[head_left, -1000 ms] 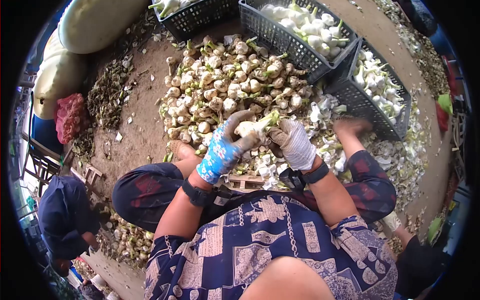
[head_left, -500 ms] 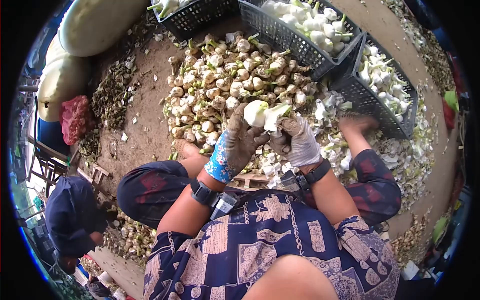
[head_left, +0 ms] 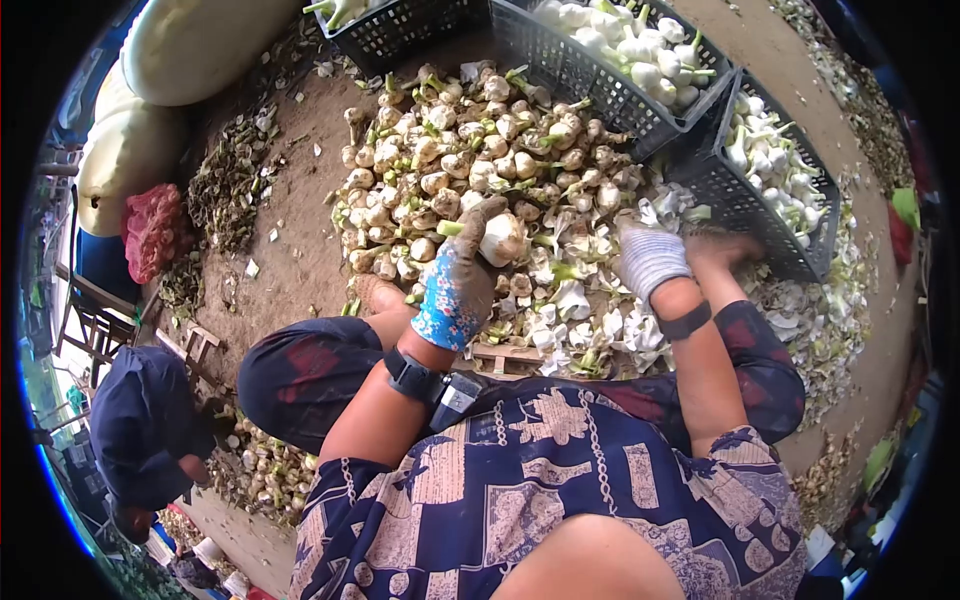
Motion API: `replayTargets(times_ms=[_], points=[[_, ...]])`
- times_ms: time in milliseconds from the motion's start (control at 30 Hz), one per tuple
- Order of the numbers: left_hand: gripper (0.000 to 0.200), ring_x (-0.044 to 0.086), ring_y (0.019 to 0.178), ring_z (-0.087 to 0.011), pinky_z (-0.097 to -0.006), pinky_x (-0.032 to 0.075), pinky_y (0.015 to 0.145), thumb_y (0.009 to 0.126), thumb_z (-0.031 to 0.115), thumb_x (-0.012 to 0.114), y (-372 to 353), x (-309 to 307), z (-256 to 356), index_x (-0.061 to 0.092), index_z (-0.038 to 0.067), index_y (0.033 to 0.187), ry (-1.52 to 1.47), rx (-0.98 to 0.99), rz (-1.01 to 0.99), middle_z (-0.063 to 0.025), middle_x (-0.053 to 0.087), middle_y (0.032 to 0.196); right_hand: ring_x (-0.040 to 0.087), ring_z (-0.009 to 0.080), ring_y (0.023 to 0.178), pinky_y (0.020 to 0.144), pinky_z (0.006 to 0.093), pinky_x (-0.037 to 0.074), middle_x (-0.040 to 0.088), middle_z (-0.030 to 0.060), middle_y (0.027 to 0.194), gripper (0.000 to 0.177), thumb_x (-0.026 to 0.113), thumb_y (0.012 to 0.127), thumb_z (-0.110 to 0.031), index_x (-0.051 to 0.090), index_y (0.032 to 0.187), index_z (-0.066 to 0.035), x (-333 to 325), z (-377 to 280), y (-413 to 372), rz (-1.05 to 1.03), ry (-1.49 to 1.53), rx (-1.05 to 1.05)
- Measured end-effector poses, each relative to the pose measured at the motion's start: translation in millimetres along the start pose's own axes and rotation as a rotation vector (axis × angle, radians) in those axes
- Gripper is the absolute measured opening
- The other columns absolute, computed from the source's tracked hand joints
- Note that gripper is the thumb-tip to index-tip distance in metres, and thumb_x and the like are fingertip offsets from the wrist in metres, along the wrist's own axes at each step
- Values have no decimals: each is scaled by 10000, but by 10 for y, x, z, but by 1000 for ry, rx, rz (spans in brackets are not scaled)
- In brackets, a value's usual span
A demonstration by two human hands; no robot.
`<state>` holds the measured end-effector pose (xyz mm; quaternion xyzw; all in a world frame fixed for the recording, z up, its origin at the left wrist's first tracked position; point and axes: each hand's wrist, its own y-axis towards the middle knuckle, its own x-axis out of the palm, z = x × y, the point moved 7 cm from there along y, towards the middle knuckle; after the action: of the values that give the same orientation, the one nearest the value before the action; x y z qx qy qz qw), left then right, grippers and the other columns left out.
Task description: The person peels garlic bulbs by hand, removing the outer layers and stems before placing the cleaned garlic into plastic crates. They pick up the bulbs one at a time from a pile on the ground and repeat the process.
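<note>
My left hand (head_left: 468, 268), in a soiled glove with a blue floral cuff, is closed around a garlic bulb (head_left: 503, 240). The bulb is pale with brownish patches, and a short green stem shows on the far side of the thumb. Off to the right, my right hand (head_left: 648, 258) wears a whitish striped glove. It is over the edge of the garlic pile by the loose skins; its fingers are blurred and partly hidden. Beyond both hands lies a heap of unpeeled garlic (head_left: 450, 160). White garlic skins (head_left: 600, 325) are scattered between my legs.
Black crates (head_left: 600, 75) of clean white garlic stand at the back; another crate (head_left: 770, 190) is at right. Large pale sacks (head_left: 200, 50) and a red mesh bag (head_left: 153, 235) sit at left. A person in dark blue (head_left: 145, 430) is at lower left beside more garlic.
My hands have moved apart. The right hand has left the garlic and swung right toward the skins; the left has shifted slightly left and down, still with garlic in it.
</note>
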<state>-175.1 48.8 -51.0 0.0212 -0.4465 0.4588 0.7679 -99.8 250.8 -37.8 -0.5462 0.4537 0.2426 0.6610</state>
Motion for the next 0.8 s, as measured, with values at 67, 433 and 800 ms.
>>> replayTargets(times_ms=[67,433,800], points=[[404,540,1013,-161,-291,475,850,960,335,449,-33,34,36,514,28,1213,246,112,7,-81,540,1147,639,340,733,655,423,499,637,203,781,399,643,782,-353,586,1009,-29,-140,-286,-104,137,279,-206],[350,489,1070,-279,-370,386,939,893,252,579,-165,70,94,556,13,1148,1075,650,248,-162,502,1093,605,381,735,670,447,490,607,213,708,138,583,708,-114,633,800,-24,-40,-1039,-85,471,682,-280],[314,457,1184,-224,-344,382,989,904,147,463,-70,56,26,538,20,1181,107,99,-41,-137,536,1214,633,342,784,701,419,508,640,188,781,216,575,767,-240,665,827,-52,306,-894,335,83,309,-202]])
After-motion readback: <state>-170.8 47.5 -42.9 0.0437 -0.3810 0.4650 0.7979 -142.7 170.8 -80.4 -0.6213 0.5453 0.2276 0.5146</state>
